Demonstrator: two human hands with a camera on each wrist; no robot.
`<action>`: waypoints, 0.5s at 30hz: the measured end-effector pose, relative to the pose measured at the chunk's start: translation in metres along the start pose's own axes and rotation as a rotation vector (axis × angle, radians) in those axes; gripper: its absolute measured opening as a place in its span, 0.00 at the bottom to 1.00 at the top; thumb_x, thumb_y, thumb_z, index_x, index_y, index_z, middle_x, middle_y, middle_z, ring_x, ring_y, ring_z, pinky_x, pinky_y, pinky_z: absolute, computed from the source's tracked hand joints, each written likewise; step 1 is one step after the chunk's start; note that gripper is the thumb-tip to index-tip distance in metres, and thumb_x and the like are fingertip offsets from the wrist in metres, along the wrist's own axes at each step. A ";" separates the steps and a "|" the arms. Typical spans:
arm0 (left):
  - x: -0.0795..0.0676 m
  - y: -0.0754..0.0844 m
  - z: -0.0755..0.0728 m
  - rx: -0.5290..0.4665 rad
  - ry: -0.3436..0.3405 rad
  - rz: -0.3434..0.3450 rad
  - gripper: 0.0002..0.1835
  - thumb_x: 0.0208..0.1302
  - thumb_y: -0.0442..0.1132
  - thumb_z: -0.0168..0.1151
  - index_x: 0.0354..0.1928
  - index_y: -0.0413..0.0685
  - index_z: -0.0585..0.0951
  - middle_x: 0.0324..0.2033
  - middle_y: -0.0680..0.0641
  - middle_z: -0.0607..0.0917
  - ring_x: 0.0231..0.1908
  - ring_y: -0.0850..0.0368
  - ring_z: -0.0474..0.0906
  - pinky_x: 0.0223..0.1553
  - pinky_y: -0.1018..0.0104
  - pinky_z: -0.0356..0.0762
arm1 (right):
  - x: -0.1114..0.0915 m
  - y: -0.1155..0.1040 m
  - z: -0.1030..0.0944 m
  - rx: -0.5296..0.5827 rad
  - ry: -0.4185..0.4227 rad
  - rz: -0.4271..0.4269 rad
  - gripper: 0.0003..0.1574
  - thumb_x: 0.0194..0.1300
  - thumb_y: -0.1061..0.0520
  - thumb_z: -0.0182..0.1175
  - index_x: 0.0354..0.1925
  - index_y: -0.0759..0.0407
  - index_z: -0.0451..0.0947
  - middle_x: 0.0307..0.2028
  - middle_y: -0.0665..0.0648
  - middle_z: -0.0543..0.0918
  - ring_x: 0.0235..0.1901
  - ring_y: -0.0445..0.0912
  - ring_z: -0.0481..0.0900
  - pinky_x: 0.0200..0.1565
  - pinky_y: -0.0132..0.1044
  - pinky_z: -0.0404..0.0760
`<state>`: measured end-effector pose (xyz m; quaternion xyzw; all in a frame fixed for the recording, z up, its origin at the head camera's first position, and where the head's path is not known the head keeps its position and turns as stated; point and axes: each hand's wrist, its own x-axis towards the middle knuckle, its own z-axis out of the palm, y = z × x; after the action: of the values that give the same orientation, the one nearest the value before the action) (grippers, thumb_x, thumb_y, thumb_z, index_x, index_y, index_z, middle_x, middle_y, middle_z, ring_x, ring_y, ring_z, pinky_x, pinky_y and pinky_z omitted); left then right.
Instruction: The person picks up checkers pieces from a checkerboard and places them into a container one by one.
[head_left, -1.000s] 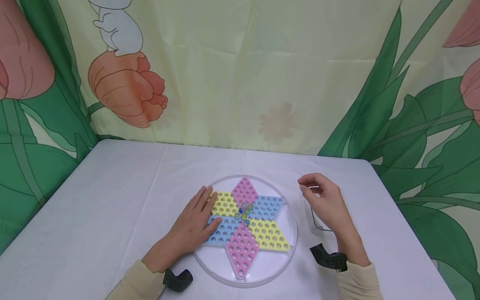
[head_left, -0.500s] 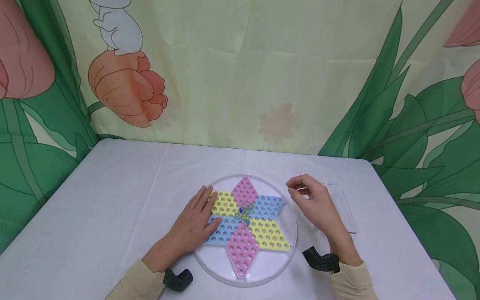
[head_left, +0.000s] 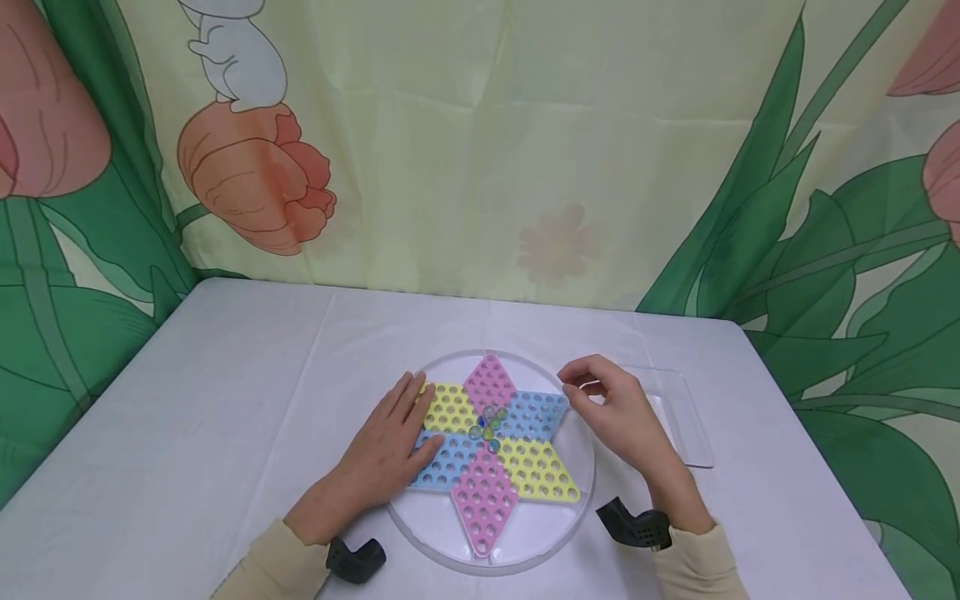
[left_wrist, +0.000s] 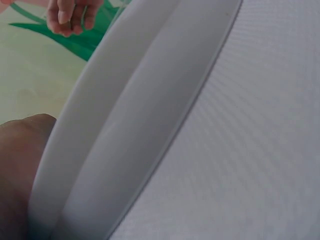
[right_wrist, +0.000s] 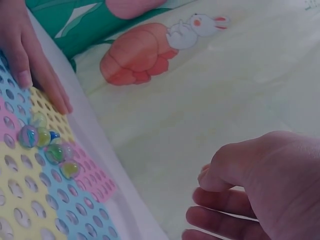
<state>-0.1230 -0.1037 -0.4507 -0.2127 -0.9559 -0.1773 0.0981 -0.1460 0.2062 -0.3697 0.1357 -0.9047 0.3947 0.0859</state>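
My left hand (head_left: 386,446) lies flat with fingers extended on the left side of a round star-shaped Chinese checkers board (head_left: 480,504), over its yellow and blue points. Several glass marbles (right_wrist: 55,152) cluster in holes around the board's centre. My right hand (head_left: 615,408) hovers at the board's right edge, near the tip of the far blue point. Its thumb and index finger come together in a pinch, with the other fingers loosely bent. I cannot tell whether something small sits between those fingertips. In the left wrist view, the board's white rim (left_wrist: 125,110) fills the middle.
A clear rectangular plastic box (head_left: 686,421) stands right of the board, partly hidden behind my right hand and forearm. A white cloth (head_left: 202,433) covers the table. Behind it hangs a curtain (head_left: 450,150) printed with flowers and a rabbit.
My right hand has moved left from over the clear box to the board's right edge, keeping its pinch. The box shows more now. My left hand and the marbles stay put.
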 end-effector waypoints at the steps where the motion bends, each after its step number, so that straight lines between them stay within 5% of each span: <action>1: 0.000 0.000 0.000 0.001 -0.001 0.001 0.39 0.69 0.54 0.56 0.73 0.37 0.62 0.76 0.37 0.58 0.77 0.40 0.48 0.75 0.45 0.54 | 0.000 0.000 0.000 0.001 -0.004 -0.010 0.09 0.67 0.61 0.62 0.46 0.55 0.80 0.44 0.52 0.83 0.45 0.45 0.80 0.51 0.45 0.83; 7: 0.000 -0.001 0.000 -0.005 0.006 0.014 0.39 0.69 0.54 0.56 0.74 0.37 0.62 0.76 0.37 0.57 0.77 0.40 0.48 0.75 0.45 0.54 | 0.000 -0.001 0.003 0.020 -0.027 -0.064 0.09 0.66 0.63 0.63 0.46 0.58 0.81 0.43 0.51 0.84 0.43 0.42 0.79 0.47 0.34 0.82; 15: 0.000 -0.002 0.001 0.003 0.012 0.022 0.39 0.69 0.54 0.56 0.73 0.36 0.62 0.76 0.37 0.58 0.77 0.40 0.49 0.75 0.45 0.55 | -0.001 -0.004 0.008 0.052 -0.066 -0.083 0.09 0.66 0.63 0.63 0.44 0.54 0.81 0.44 0.55 0.84 0.43 0.42 0.80 0.46 0.36 0.83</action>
<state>-0.1235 -0.1050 -0.4522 -0.2220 -0.9531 -0.1760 0.1064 -0.1438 0.1973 -0.3727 0.1882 -0.8900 0.4095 0.0686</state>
